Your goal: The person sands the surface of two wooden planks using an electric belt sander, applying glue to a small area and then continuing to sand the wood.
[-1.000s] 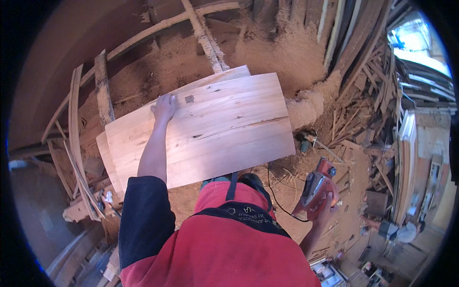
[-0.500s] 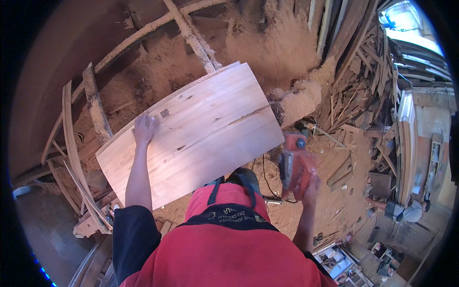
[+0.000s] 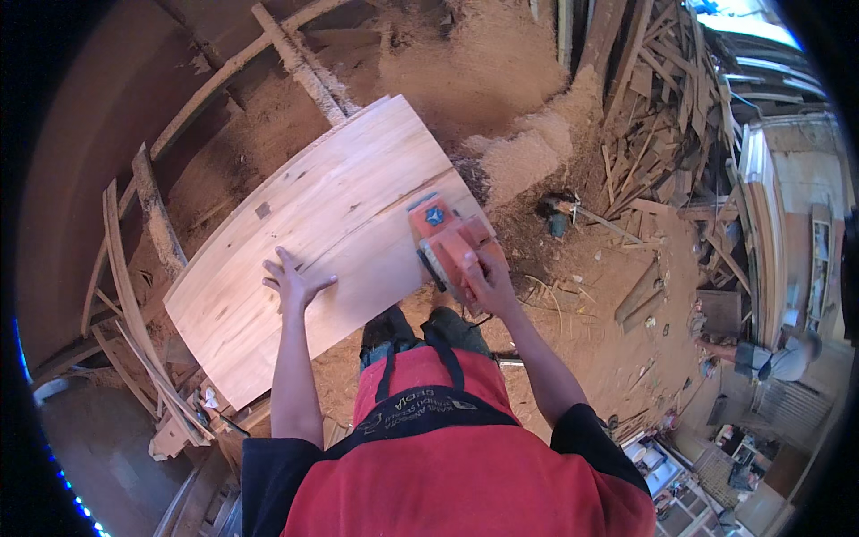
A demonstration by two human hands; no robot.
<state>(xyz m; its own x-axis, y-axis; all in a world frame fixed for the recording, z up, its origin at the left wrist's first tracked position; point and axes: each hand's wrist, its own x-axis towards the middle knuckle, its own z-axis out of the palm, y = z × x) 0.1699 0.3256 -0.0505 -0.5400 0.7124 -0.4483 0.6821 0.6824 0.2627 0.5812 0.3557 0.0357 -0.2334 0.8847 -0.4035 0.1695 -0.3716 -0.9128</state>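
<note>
A wide, pale wooden board [image 3: 340,215] lies at a slant in front of me, with dark knots and a crack running along its grain. My left hand [image 3: 293,282] rests on it near the close edge, fingers spread, holding nothing. At the board's right end is a red-orange electric hand planer [image 3: 458,240] with a blue knob. My right hand [image 3: 488,279] is wrapped round its handle. The planer's underside is hidden, so I cannot tell whether it touches the board.
Sawdust [image 3: 528,166] is heaped beyond the board. A pile of wood scraps [image 3: 658,98] fills the far right. Timber strips [image 3: 121,259] stand at the left, and a beam [image 3: 300,67] reaches the board's far edge. Another person [image 3: 787,358] is at the far right.
The planer has come left in my right hand, from beside the board to over its right end. My left hand has shifted from near the far edge toward me, its fingers now spread.
</note>
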